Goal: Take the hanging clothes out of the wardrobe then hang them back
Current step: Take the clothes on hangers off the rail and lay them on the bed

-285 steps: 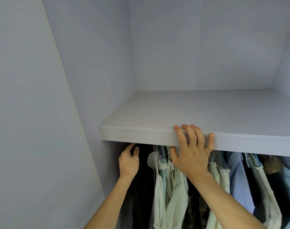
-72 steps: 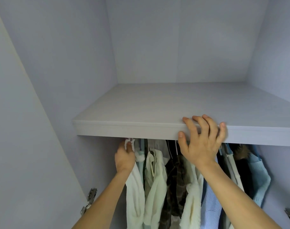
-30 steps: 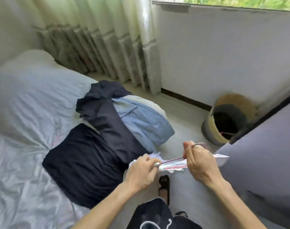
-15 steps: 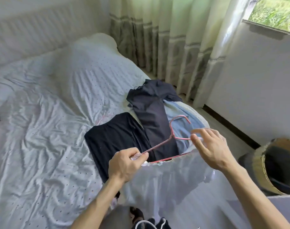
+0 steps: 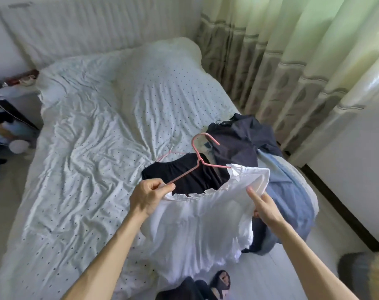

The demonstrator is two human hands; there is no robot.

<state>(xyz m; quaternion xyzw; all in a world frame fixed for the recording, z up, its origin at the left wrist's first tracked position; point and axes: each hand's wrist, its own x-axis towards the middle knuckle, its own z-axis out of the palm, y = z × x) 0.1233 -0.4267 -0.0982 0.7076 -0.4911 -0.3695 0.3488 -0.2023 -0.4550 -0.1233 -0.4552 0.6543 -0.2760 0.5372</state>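
A white top (image 5: 205,224) is held up over the near right part of the bed (image 5: 93,148), spread between the two hands. The left hand (image 5: 150,197) is closed in a pinch on the top's left shoulder and on the left end of a pink hanger (image 5: 198,163). The right hand (image 5: 265,205) is seen with the forefinger straight against the cloth and the other fingers curled on the top's right edge.

The hanger's long axis runs crosswise, from the left hand up to the top's far right shoulder, where its other end is tucked into the cloth. The hook points away, over the bed. The left arm of the wire lies bare outside the neckline, so the top is judged to be half off the hanger. The left hand is nearer the wire and is best placed to draw it out leftward, with the cloth steadied by the right.

Open sheet is to be had to the left and beyond. Ahead and to the right, the bed is taken up to its edge by a heap of clothes (image 5: 238,144). The top's hem hangs past the bed's near edge. A basket (image 5: 368,276) stands on the floor at the right.
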